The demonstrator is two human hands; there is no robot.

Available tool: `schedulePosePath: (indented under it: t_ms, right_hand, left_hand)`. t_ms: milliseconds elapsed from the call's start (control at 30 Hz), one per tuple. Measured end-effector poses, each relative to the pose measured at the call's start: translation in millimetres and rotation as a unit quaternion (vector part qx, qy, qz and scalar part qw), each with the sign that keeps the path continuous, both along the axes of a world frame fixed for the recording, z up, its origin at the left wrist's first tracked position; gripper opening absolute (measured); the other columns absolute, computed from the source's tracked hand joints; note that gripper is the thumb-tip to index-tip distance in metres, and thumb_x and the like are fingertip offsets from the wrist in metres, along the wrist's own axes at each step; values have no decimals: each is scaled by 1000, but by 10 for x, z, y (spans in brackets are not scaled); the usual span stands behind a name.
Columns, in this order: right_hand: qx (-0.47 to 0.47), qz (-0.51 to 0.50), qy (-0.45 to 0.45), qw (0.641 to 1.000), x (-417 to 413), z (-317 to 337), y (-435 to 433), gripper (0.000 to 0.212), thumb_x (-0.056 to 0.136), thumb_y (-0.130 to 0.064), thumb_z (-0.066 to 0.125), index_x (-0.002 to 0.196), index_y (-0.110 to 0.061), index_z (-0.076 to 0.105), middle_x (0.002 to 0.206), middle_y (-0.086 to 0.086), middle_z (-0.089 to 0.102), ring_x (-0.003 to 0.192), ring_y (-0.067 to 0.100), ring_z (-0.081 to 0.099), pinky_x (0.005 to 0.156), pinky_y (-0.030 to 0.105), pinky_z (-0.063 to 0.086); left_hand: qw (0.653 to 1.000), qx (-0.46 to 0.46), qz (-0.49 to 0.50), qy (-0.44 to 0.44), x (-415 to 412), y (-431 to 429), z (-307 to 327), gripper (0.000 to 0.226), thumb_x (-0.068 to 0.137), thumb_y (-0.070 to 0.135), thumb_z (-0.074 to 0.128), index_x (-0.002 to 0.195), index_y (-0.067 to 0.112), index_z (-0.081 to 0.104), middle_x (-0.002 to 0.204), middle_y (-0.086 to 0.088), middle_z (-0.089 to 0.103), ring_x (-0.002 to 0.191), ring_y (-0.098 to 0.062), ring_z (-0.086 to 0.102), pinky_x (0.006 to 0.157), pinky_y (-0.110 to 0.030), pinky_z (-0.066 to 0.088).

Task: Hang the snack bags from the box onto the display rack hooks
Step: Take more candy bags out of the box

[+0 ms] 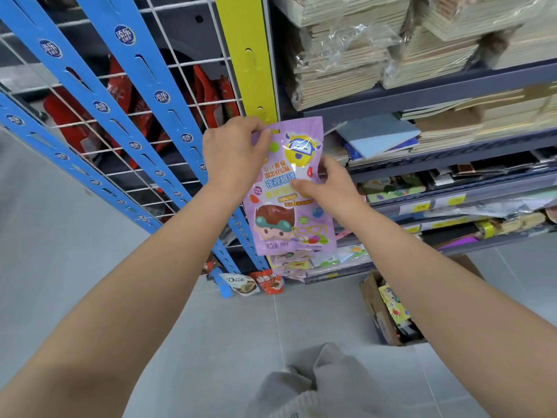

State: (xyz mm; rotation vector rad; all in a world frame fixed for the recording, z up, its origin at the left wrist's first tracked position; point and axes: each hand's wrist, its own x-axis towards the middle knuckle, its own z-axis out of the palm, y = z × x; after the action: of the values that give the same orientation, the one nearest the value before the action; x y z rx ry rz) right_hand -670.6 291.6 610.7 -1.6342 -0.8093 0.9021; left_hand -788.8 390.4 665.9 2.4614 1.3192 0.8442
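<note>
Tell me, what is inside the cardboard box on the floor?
Colourful snack bags lie in the box, a yellow one on top. The right forearm covers the rest of the box, so how many are left cannot be seen.

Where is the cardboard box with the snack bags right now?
In the head view, the cardboard box sits on the tiled floor at lower right, at the foot of the grey shelves, partly hidden by the right forearm.

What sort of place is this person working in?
Most likely a small shop aisle: blue hanging display strips on a wire rack, shelves with yellow price labels and stacked notebooks, and an open cardboard box of packaged goods on the floor.
</note>
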Motion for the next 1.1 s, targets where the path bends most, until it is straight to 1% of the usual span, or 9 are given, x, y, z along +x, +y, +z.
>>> schedulePosePath:
  t_ms: [167, 267, 400, 567, 700, 800, 867, 967, 1100]
  right_hand:
    - [19, -39, -91, 995, 46, -29, 3, 17, 84, -27, 68, 89, -12, 64, 82, -4, 65, 71, 5, 58, 61, 13, 44]
    - [23, -31, -134, 990, 73, 32, 82, 24, 81, -30, 70, 75, -7, 65, 69, -2, 65, 61, 4, 55, 57, 20, 44]
    - [22, -31, -146, 989, 95, 84, 178, 46, 82, -25, 70, 47, -24, 40, 37, -16, 48, 39, -5, 42, 40, 11, 29]
    - [13, -35, -150, 988, 84, 90, 232, 33, 84, -30, 66, 60, -10, 58, 59, -1, 59, 57, 10, 49, 54, 25, 39]
    - [9, -47, -155, 987, 81, 124, 260, 34, 85, -29, 66, 54, -22, 53, 60, -4, 58, 58, 11, 53, 58, 28, 42]
    - [4, -46, -165, 985, 74, 128, 279, 23, 84, -30, 66, 71, -11, 68, 76, 8, 70, 75, 24, 65, 68, 38, 53]
    - [5, -46, -164, 985, 65, 105, 293, 23, 84, -30, 66, 74, -10, 70, 79, 11, 71, 78, 27, 67, 71, 42, 54]
    - [-5, -37, -162, 986, 55, 79, 307, 23, 84, -30, 66, 81, -9, 73, 81, 11, 72, 81, 27, 67, 73, 43, 54]
    - [-31, 1, -185, 982, 68, 43, 332, 33, 88, -33, 61, 83, -1, 72, 83, 15, 71, 80, 30, 65, 66, 36, 48]
  left_hand:
    - [998, 54, -10, -17, 14, 33, -6, 24, 91, 31, 54, 92, 18, 74, 89, -3, 71, 82, -26, 63, 66, -33, 44]
    - [995, 89, -1, -45, 34, 75, 4, 26, 90, 31, 52, 99, 18, 73, 93, -5, 71, 87, -27, 65, 73, -39, 49]
    - [996, 78, 16, -33, 55, 170, 31, 30, 93, 33, 51, 116, 21, 66, 110, -1, 69, 102, -23, 62, 84, -39, 47]
    - [999, 35, 13, 13, 92, 255, 114, 24, 94, 32, 50, 101, 17, 66, 98, 1, 68, 96, -23, 61, 86, -39, 44]
    - [998, -50, 46, 11, 125, 308, 231, 18, 89, 31, 55, 79, 22, 66, 77, 8, 63, 87, -21, 59, 94, -41, 41]
    - [989, -124, 80, -24, 140, 324, 253, 26, 84, 27, 58, 60, 18, 62, 58, 10, 54, 75, -20, 56, 91, -41, 43]
    - [987, -126, 80, -56, 151, 283, 217, 23, 84, 26, 56, 63, 23, 66, 61, 11, 59, 81, -20, 61, 89, -43, 49]
    - [993, -73, 80, -49, 153, 199, 155, 21, 90, 33, 51, 80, 27, 69, 78, 10, 63, 91, -15, 61, 94, -36, 39]
    - [995, -25, 89, 23, 96, 223, 82, 40, 95, 47, 42, 84, 19, 69, 72, 5, 59, 74, -17, 48, 91, -35, 32]
